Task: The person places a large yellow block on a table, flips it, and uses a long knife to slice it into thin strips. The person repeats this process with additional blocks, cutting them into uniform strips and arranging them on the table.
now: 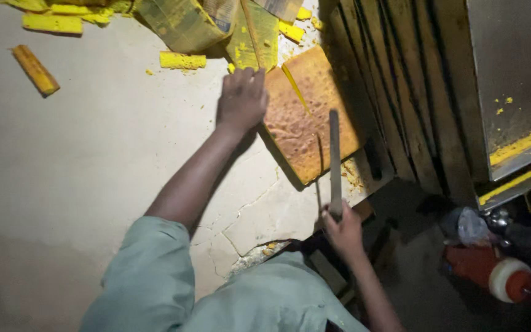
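Observation:
A brown-topped slab of sponge cake [305,120] lies on a pale cracked worktop [93,184], near its right edge. My left hand [241,98] rests on the slab's left corner, fingers curled over it. My right hand [342,230] grips the handle of a long flat knife [334,157], whose blade points away from me and lies along the cake's right side. A thin yellow strip [294,86] lies across the cake's top.
Yellow cake trimmings [182,60] and sticks [35,69] lie scattered at the far side, beside yellowed paper sheets [216,24]. Dark wooden slats [394,92] and metal trays [517,86] stand to the right. A red and white object [493,273] sits on the floor.

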